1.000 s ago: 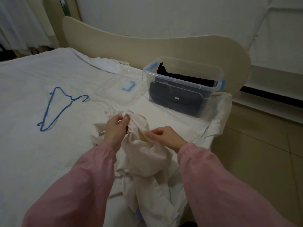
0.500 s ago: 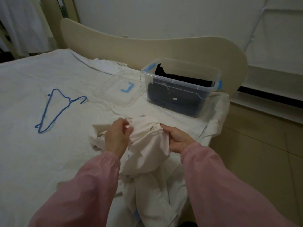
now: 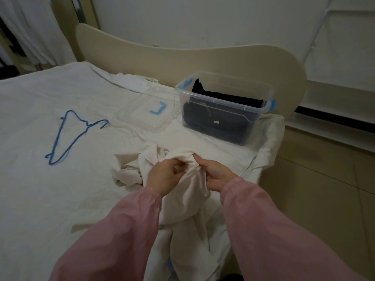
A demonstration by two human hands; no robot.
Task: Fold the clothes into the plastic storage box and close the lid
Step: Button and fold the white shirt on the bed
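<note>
Both hands close together at bed edge. Left hand (image 3: 162,175) and right hand (image 3: 216,174) each pinch bunched cream garment (image 3: 188,191). Storage box (image 3: 223,106) open beyond, dark clothes inside; lid (image 3: 146,110) lies beside it on sheet.

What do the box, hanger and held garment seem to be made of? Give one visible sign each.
Box: clear glossy plastic; dark clothes show through its walls.
Hanger: thin blue rod, perhaps coated wire or plastic.
Garment: soft matte cream cloth, maybe cotton; it creases where left hand and right hand grip it.
</note>
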